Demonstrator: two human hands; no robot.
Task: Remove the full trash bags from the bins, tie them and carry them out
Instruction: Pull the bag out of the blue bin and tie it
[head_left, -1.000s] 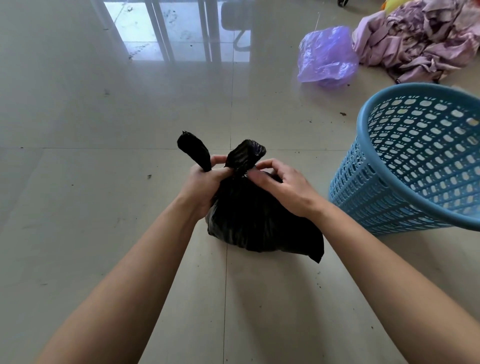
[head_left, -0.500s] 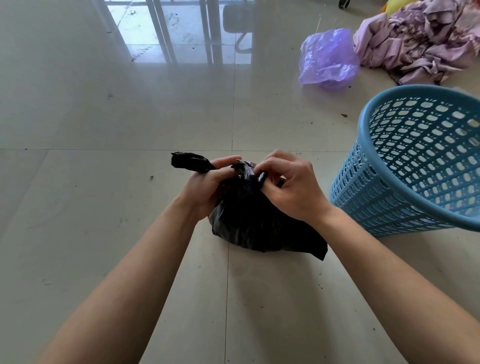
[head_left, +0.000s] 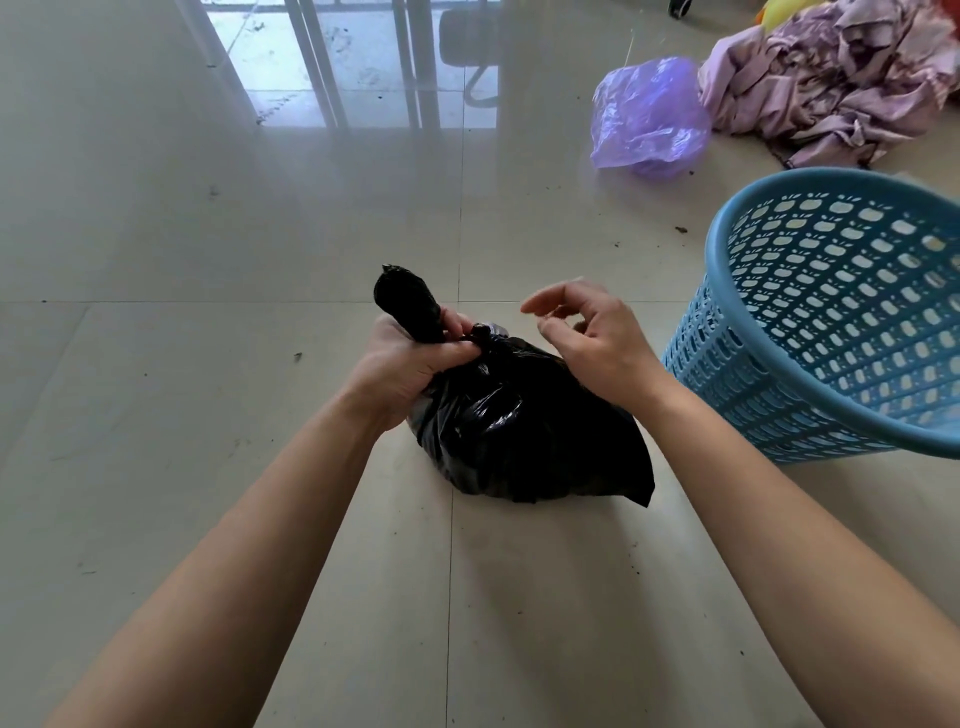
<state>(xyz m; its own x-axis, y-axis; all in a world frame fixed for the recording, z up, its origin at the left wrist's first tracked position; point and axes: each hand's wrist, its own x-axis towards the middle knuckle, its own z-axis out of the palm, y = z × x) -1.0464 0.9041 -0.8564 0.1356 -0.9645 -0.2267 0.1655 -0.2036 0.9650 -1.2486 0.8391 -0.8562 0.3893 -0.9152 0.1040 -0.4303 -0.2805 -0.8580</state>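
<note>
Head view showed my left hand (head_left: 410, 364) clamped on the black trash bag's (head_left: 524, 421) twisted ear while my right hand (head_left: 587, 338) had just let go, fingers spread, the knot apparently finished on the floor (head_left: 208, 364) beside the blue bin (head_left: 831, 322).

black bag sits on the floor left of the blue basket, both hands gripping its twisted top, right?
Not both. In the head view only the left hand has a grip on the black bag's twisted top; the right hand hovers open above it. The rest holds.
</note>
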